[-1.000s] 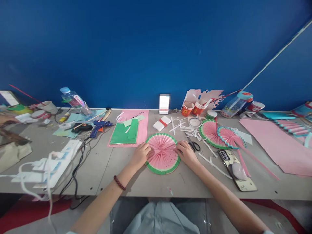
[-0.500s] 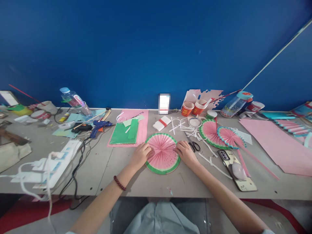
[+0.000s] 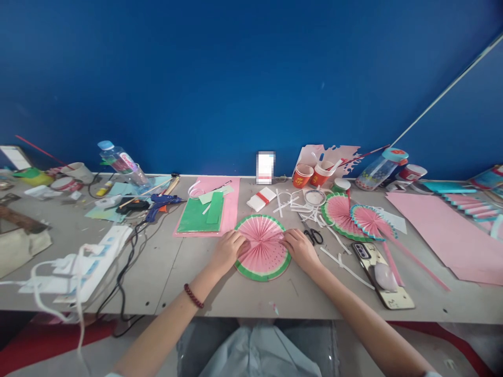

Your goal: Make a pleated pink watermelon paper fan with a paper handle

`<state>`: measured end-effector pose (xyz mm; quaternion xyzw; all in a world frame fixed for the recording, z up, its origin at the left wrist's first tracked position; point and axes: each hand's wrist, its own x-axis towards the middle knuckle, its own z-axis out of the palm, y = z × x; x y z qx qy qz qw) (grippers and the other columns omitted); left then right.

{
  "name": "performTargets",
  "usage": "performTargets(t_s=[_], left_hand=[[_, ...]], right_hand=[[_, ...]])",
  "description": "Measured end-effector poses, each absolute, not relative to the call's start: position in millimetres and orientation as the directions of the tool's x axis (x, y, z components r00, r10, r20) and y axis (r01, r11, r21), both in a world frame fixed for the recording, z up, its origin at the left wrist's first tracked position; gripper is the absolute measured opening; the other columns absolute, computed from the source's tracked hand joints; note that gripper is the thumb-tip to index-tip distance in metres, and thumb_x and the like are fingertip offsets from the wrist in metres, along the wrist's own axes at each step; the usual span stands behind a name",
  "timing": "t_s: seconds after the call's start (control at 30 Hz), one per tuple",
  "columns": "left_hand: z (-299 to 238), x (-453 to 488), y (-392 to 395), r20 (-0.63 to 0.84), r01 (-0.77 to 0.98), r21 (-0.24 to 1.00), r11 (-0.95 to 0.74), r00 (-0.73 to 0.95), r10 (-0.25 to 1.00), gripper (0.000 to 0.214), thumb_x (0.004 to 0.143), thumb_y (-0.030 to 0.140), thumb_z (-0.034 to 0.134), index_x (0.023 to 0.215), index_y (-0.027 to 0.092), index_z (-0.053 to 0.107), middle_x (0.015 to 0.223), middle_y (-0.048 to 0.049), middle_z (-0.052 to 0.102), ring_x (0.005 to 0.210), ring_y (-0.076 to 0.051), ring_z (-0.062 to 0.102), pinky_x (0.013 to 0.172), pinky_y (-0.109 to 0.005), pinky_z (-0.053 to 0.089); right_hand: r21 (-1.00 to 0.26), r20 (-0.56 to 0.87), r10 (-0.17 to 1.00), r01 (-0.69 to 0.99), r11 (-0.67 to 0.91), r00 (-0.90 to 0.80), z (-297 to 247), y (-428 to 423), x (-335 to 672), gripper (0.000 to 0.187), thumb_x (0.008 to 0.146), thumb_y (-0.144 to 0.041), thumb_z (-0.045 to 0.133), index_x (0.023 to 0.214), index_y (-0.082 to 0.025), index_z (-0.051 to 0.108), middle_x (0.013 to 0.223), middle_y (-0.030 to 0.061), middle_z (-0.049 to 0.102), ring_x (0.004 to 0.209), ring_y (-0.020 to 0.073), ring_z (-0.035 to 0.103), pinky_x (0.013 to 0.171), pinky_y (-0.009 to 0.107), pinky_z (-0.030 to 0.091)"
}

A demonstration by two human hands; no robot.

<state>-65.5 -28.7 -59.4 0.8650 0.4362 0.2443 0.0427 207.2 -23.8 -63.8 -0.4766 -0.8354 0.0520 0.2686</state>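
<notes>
A round pleated paper fan [image 3: 262, 262], pink with a green rim and dark seed dots like a watermelon slice, lies open on the table in front of me. My left hand [image 3: 228, 251] is closed at its left side, fingertips resting over the pink pleats. At the right side my right hand [image 3: 301, 248] is closed the same way, fingers bent onto the edge. Both thumbs are mostly hidden. Just beyond my right hand are black scissors [image 3: 313, 237]. A second watermelon fan [image 3: 336, 212] and a smaller blue-edged pink fan [image 3: 367, 220] lie farther right.
Green paper [image 3: 196, 217] lies on pink sheets at left, near a blue glue gun [image 3: 157, 205] and a white power strip [image 3: 106, 256] with cables. Right of me are white paper strips [image 3: 346, 269], a phone [image 3: 396, 298], paper cups [image 3: 303, 176] and pink card [image 3: 436, 230].
My right hand's fingertips have moved very slightly inward on the fan. Otherwise the hands and the fan stay where they were.
</notes>
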Motion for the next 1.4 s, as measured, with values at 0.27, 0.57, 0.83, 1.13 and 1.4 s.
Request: performTargets(t_s=[0.27,0.57,0.83,1.13,1.4], left_hand=[[-66,-67,-30,0.393,0.744,0.259,-0.616,0.502,0.771,0.015,0.093,0.025,0.051,0.101,0.02,0.062,0.093,-0.0055,0.063,0.091,-0.021,0.056,0.079,-0.036,0.048],[-69,-67,-30,0.395,0.749,0.258,-0.61,0.494,0.775,0.013,0.093,0.022,0.05,0.095,0.02,0.063,0.092,-0.0054,0.062,0.089,-0.02,0.056,0.077,-0.034,0.048],[-63,-66,-31,0.371,0.76,0.244,-0.602,0.5,0.782,0.017,0.094,0.025,0.047,0.104,0.019,0.059,0.095,-0.006,0.062,0.092,-0.021,0.056,0.082,-0.037,0.048],[-26,-62,-8,0.149,0.734,0.216,-0.643,0.627,0.765,0.057,0.086,0.012,0.052,0.139,0.022,0.035,0.142,-0.0147,0.042,0.112,-0.028,0.057,0.089,-0.041,0.049],[18,-40,27,-0.252,0.732,0.193,-0.653,0.68,0.688,0.091,0.072,0.013,0.07,0.147,0.023,0.02,0.155,-0.0158,0.024,0.108,-0.027,0.063,0.08,-0.028,0.049]], right_hand=[[-0.286,0.401,0.819,0.794,0.537,-0.41,-62,-25,207,0.018,0.094,-0.025,0.048,0.081,-0.021,0.06,0.084,0.0075,0.063,0.083,0.023,0.056,0.073,0.035,0.044],[-0.222,0.421,0.806,0.814,0.537,-0.417,-63,-25,206,0.021,0.095,-0.025,0.048,0.078,-0.019,0.058,0.078,0.0057,0.061,0.078,0.0204,0.054,0.07,0.031,0.04],[-0.215,0.43,0.802,0.816,0.536,-0.414,-65,-25,207,0.02,0.095,-0.025,0.049,0.079,-0.019,0.059,0.08,0.0053,0.061,0.08,0.02,0.053,0.071,0.03,0.039],[-0.23,0.437,0.793,0.8,0.555,-0.424,-66,-24,207,0.018,0.094,-0.024,0.049,0.08,-0.019,0.059,0.081,0.0057,0.061,0.081,0.0202,0.052,0.073,0.03,0.039],[-0.232,0.426,0.797,0.8,0.554,-0.428,-67,-23,208,0.017,0.094,-0.025,0.051,0.08,-0.019,0.059,0.083,0.006,0.062,0.083,0.0202,0.053,0.075,0.03,0.039]])
